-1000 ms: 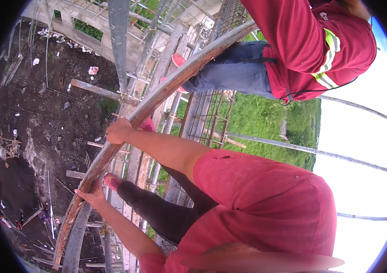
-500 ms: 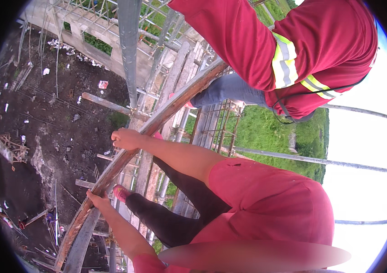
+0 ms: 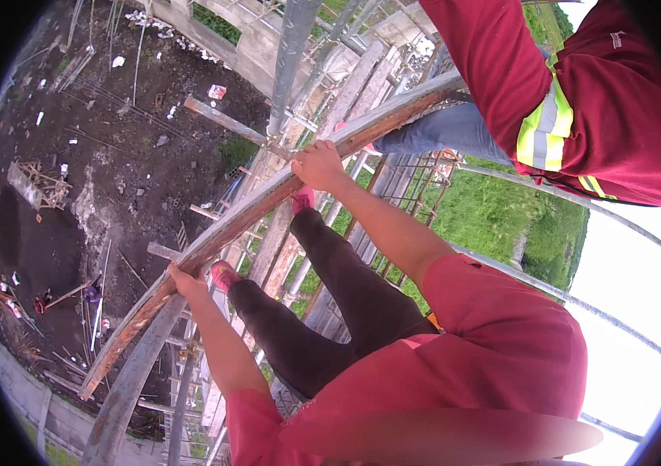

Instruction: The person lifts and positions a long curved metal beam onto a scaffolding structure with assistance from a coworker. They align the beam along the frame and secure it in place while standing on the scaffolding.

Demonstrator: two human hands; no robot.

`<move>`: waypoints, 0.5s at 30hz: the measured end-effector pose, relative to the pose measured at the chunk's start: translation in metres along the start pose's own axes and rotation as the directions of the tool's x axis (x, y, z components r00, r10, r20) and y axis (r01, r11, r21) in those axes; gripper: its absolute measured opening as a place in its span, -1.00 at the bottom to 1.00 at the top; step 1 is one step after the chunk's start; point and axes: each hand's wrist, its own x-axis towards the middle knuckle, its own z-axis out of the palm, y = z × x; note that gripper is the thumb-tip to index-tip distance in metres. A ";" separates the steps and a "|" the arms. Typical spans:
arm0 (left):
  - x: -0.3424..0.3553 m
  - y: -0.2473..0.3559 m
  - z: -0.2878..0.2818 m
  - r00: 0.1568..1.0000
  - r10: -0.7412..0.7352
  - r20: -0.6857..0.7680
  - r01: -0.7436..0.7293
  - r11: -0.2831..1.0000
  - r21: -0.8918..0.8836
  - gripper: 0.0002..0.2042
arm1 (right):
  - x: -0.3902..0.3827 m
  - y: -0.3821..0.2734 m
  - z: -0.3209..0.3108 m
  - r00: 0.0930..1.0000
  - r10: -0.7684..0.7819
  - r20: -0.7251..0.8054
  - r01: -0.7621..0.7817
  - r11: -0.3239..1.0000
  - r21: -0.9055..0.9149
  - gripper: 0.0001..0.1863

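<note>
A long, weathered wooden plank [image 3: 225, 225] slants from the lower left to the upper right, high above the ground. My left hand [image 3: 188, 283] is closed on its lower part, the thumb side against the board. Farther up, my right hand [image 3: 319, 165] grips the plank with fingers over its far edge. At the upper right, a co-worker in a dark red jacket [image 3: 602, 101] with reflective bands leans by the plank's far end; that person's hands are hidden. My feet in pink shoes [image 3: 225, 275] rest on the scaffold beneath the plank.
An upright metal pole [image 3: 293, 62] stands just beyond the plank. Scaffold boards [image 3: 272, 245] and pipes lie underfoot, with gaps between them. Guard pipes [image 3: 579, 299] run along the right. Far below is dark ground [image 3: 132, 163] with debris and people at lower left.
My right hand has moved up and right, farther from my left hand. The plank has shifted with them, its far end toward the right. The co-worker sits farther right; the whole view has shifted.
</note>
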 end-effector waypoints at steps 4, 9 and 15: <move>0.003 -0.003 -0.001 1.000 -0.019 -0.002 0.019 1.000 -0.009 -0.32 | 0.004 0.002 0.002 0.998 -0.038 0.057 0.042 0.996 -0.078 -0.60; -0.004 -0.001 -0.002 0.995 0.003 -0.101 -0.004 1.000 -0.009 -0.24 | 0.007 -0.003 0.003 0.996 -0.085 0.039 0.090 0.985 -0.149 -0.60; -0.023 0.003 0.001 0.992 0.024 -0.124 -0.017 0.998 0.060 -0.31 | 0.009 -0.002 0.004 0.989 -0.087 0.119 0.108 0.977 -0.186 -0.57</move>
